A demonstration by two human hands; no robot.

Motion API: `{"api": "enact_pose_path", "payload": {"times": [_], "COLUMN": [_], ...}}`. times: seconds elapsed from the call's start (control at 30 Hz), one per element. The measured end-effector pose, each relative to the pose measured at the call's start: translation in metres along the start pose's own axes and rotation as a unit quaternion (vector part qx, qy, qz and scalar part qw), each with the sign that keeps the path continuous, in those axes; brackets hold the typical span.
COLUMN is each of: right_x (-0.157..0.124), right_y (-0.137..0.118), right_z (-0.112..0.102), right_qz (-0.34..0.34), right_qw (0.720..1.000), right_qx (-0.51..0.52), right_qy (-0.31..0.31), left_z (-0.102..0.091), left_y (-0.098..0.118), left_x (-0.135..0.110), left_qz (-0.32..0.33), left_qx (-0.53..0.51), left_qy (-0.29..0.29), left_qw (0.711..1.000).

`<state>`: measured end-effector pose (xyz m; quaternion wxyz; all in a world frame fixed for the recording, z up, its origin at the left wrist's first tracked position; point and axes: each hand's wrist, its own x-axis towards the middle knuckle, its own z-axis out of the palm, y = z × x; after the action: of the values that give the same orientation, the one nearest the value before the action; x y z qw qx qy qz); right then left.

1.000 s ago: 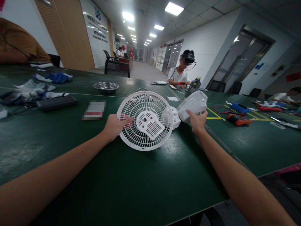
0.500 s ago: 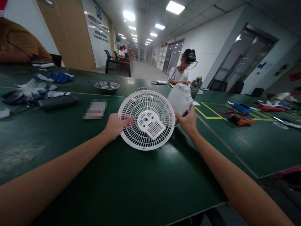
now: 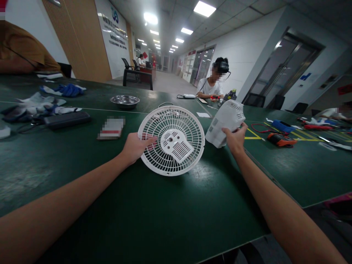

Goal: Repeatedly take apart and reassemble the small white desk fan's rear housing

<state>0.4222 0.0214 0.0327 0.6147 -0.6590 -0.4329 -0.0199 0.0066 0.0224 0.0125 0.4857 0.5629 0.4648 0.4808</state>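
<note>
A round white fan grille (image 3: pixel 177 146) with a slotted centre plate is tilted toward me above the green table. My left hand (image 3: pixel 136 146) grips its left rim, the thumb lying over the bars and the fingers behind. To the right, my right hand (image 3: pixel 235 137) is closed around a white plastic fan housing (image 3: pixel 224 121) with vent slots at its upper end. The housing is held at a slant, apart from the grille. Some fingers of the right hand are hidden behind it.
A steel bowl (image 3: pixel 125 101) and a blurred flat box (image 3: pixel 111 128) lie beyond my left arm. Gloves (image 3: pixel 38 104) and a black case (image 3: pixel 67 120) are at far left. An orange multimeter (image 3: pixel 282 139) and a blue pouch (image 3: pixel 283 126) lie right. Across the table sits a person (image 3: pixel 211 84).
My right hand has moved the white housing to the right, away from the grille, opening a gap between them. The grille and my left hand stay in place.
</note>
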Motion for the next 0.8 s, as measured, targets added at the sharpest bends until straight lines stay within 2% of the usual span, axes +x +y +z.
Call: {"api": "enact_pose_path", "payload": {"times": [0.23, 0.4, 0.5, 0.63, 0.7, 0.8], "right_x": [0.007, 0.014, 0.013, -0.001, -0.015, -0.04], "right_y": [0.001, 0.013, 0.012, -0.01, -0.024, -0.042], "right_z": [0.001, 0.004, 0.0, -0.006, -0.005, 0.005], "right_qz": [-0.044, -0.068, -0.119, -0.202, -0.227, -0.215], "right_qw": [0.995, 0.986, 0.985, 0.975, 0.971, 0.975], "right_qx": [0.083, 0.149, 0.12, 0.045, 0.034, 0.046], "right_qy": [0.023, 0.005, 0.023, 0.086, 0.069, -0.024], "left_z": [0.003, 0.001, 0.001, 0.001, 0.001, 0.0], "left_y": [0.003, 0.002, 0.0, -0.001, -0.001, -0.001], "left_x": [-0.001, 0.0, 0.001, 0.001, 0.001, 0.001], "left_qz": [-0.015, -0.016, -0.018, -0.01, -0.011, -0.012], "left_qx": [-0.004, -0.002, -0.011, -0.013, -0.011, -0.014], "left_qy": [0.026, 0.008, 0.007, 0.018, 0.014, 0.002], "left_qw": [1.0, 1.0, 1.0, 1.0, 1.0, 1.0]}}
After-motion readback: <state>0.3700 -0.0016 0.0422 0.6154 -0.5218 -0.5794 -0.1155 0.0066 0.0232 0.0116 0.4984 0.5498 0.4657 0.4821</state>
